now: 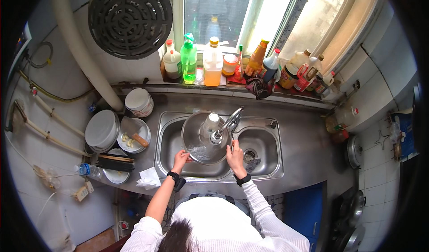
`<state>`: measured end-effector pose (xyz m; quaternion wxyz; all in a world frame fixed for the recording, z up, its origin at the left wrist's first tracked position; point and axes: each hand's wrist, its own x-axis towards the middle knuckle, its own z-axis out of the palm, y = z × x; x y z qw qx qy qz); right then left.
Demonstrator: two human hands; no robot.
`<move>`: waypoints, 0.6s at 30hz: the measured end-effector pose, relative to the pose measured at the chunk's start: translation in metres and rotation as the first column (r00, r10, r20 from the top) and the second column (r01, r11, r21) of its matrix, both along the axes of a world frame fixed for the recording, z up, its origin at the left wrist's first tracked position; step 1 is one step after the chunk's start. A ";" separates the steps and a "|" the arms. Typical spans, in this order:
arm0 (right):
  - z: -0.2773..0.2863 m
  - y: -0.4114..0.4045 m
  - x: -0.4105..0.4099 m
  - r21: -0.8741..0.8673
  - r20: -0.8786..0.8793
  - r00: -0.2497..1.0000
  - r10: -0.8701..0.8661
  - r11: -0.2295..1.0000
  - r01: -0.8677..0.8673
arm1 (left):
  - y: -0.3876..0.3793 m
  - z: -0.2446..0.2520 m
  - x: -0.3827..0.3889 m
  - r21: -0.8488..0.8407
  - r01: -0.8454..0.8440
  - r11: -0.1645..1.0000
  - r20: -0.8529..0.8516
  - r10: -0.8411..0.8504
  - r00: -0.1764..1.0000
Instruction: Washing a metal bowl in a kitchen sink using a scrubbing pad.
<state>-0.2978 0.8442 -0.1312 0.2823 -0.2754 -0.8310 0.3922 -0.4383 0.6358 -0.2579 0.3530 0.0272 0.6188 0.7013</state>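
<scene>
A round stainless steel basin [191, 131] is held between my two hands over the left bowl of a double sink [167, 151]. My left hand [181, 160] pinches the basin's near left rim. On its right rim rests the grip of my right hand [235, 156]. Inside the basin are some water and a clear, cup-like vessel with a white top [212, 121]. A chrome faucet [231, 120] reaches over the basin, its spout end above the water. Near the drain of the right bowl lies a grey scouring pad [253, 165].
Stacked white bowls [137, 99], plates [101, 129] and a cleaver [132, 129] beside garlic cloves crowd the left counter. Crumpled white tissue [148, 178] lies at the sink's left. Bottles, including a green pump bottle [189, 62], line the windowsill behind.
</scene>
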 end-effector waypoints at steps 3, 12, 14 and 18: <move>-0.002 0.001 0.004 0.025 0.035 0.999 0.009 1.000 -0.010 | 0.013 -0.006 0.003 -0.047 0.063 0.997 0.122 -0.057 0.991; -0.001 0.002 0.011 0.143 0.028 0.999 0.039 0.989 -0.042 | 0.046 -0.036 0.000 0.131 0.066 0.989 0.478 -0.122 0.870; -0.005 0.005 0.012 0.170 0.021 1.000 0.014 0.985 -0.018 | 0.056 -0.033 -0.001 0.113 0.061 0.992 0.489 -0.109 0.866; -0.014 0.000 0.003 0.195 -0.007 1.000 0.017 0.981 -0.016 | 0.039 -0.057 -0.023 0.133 -0.054 0.990 0.458 -0.013 0.889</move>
